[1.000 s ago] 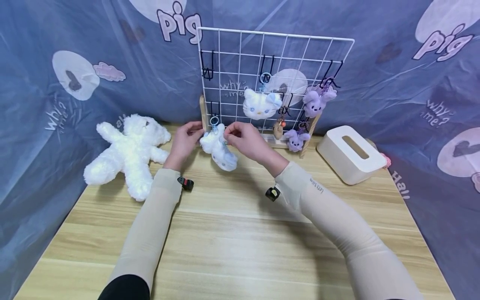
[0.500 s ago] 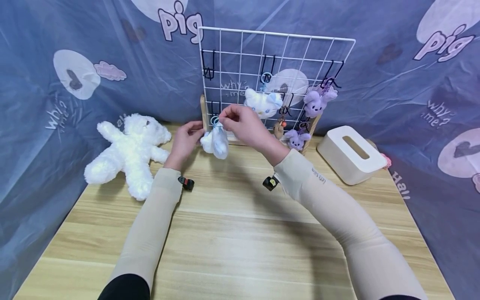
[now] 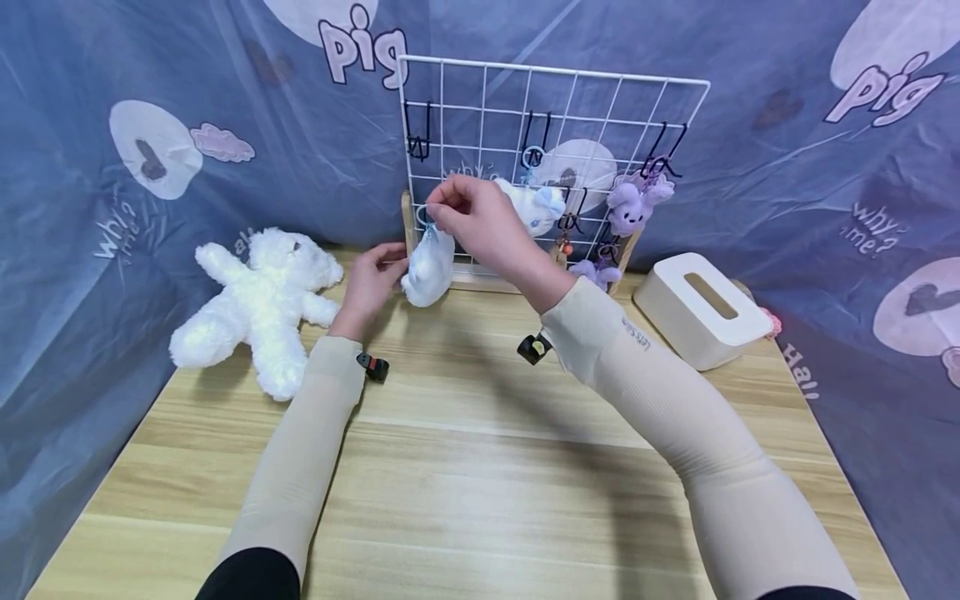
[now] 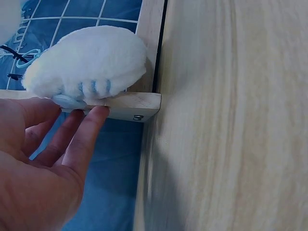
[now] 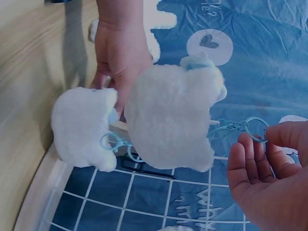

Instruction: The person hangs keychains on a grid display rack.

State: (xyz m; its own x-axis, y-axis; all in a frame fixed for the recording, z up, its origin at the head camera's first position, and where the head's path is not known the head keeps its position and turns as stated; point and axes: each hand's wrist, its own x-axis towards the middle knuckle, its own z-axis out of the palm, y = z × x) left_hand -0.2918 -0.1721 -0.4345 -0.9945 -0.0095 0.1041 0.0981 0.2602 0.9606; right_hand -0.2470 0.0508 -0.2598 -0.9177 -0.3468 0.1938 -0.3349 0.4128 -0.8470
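Observation:
At the left of the white wire grid rack (image 3: 483, 64), my right hand (image 3: 480, 221) pinches the light-blue ring (image 5: 257, 129) of a white plush keychain (image 5: 171, 118) between thumb and finger. The keychain hangs from that ring in front of the grid. Lower down, a second white plush keychain (image 5: 82, 127) with a light-blue ring hangs by a black hook; in the head view the two overlap. My left hand (image 4: 50, 159) touches the rack's wooden frame (image 4: 139, 103) with extended fingertips, close beside the lower plush's blue bow.
Black hooks hold a cat-face plush (image 3: 543, 208), purple bunny keychains (image 3: 630, 207) and a brown keychain (image 3: 560, 250). A white teddy bear (image 3: 262, 308) lies left on the wooden table (image 3: 450, 467). A white tissue box (image 3: 701, 308) stands right. An upper-left hook (image 3: 417, 133) bears nothing.
My right hand has risen and shifted left, lifting the plush keychain upward beside the hook area; the plush has swung to hang more upright. My left hand has stayed at the frame.

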